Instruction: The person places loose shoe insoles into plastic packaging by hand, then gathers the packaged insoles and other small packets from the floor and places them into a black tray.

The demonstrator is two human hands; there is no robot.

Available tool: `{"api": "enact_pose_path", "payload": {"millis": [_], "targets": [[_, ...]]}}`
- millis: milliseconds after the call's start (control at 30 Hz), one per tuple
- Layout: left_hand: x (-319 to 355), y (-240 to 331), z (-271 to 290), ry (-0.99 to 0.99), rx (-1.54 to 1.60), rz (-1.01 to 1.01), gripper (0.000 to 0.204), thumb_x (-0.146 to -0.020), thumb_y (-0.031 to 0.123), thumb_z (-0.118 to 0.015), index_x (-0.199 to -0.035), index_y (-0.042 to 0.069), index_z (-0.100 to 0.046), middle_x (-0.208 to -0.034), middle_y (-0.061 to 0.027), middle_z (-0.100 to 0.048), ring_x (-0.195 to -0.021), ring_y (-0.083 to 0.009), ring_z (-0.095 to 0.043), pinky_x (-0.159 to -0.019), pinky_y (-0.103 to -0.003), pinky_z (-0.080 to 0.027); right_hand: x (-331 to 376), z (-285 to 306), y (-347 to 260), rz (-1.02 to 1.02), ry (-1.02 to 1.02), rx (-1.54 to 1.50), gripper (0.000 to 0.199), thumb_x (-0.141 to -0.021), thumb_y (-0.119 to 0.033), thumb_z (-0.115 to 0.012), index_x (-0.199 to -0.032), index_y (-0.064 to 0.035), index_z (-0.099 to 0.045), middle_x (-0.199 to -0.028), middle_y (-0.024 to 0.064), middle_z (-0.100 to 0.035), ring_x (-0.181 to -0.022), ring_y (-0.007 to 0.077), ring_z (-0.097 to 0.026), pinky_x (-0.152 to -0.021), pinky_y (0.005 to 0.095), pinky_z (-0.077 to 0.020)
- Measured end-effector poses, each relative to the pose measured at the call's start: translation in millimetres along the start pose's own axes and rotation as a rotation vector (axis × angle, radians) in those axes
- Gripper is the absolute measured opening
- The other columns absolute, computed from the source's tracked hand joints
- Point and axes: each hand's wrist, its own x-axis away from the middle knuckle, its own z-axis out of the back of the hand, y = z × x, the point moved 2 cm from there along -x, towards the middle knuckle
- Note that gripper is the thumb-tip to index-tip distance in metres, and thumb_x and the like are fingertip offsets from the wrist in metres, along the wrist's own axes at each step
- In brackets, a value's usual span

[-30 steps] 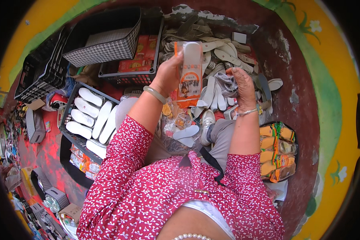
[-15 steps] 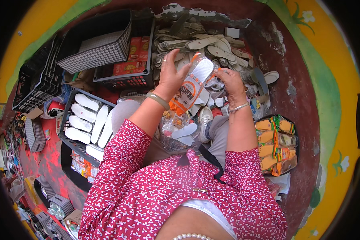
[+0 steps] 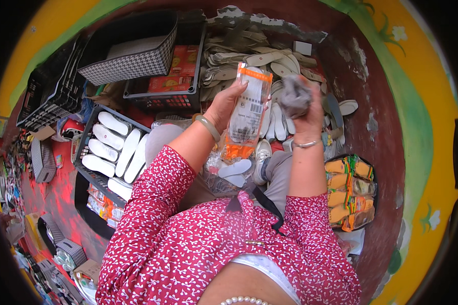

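My left hand (image 3: 228, 105) is closed on the edge of a clear plastic packet with orange ends (image 3: 246, 114), held upright over my lap; a pale insole shows inside. To its right, my right hand (image 3: 311, 118) is closed around a crumpled grey cloth-like wad (image 3: 295, 96), blurred by motion, its kind unclear. Behind both hands lies a heap of loose pale insoles (image 3: 262, 57). Below the packet, loose pale blue insoles (image 3: 235, 168) rest among clear plastic wrappings between my legs.
A dark crate of white insoles (image 3: 103, 149) stands at the left. Behind it are a black crate with red boxes (image 3: 171, 84) and a checked basket (image 3: 132, 63). Packaged yellow-orange insoles (image 3: 338, 181) fill a container at the right, near the dark red wall (image 3: 379, 101).
The packet has turned to its printed back and stands more upright. My right hand has come away from the packet's edge and moved right with the grey wad.
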Motion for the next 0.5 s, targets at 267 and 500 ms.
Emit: {"api": "enact_pose_path", "payload": {"millis": [267, 500], "targets": [[-2, 4, -3, -0.095, 0.239, 0.074, 0.051, -0.091, 0.038, -0.04, -0.125, 0.0, -0.042, -0.11, -0.0191, -0.057, -0.094, -0.0313, -0.059, -0.083, -0.043, -0.048, 21, -44, 3, 0.501, -0.057, 0.599, 0.04, -0.087, -0.012, -0.054, -0.126, -0.0076, -0.045, -0.119, 0.011, -0.053, -0.104, 0.0219, -0.055, -0.088, 0.033, -0.0454], [-4, 5, 8, -0.009, 0.343, 0.001, 0.05, -0.095, 0.041, -0.031, -0.127, 0.004, -0.041, -0.121, -0.0177, -0.05, -0.107, -0.0308, -0.052, -0.096, -0.042, -0.039, 16, -50, 66, 0.754, -0.363, 1.631, 0.05, -0.073, 0.0, -0.056, -0.123, -0.0081, -0.051, -0.126, 0.0124, -0.05, -0.122, 0.0306, -0.041, -0.101, 0.0387, -0.0313]]}}
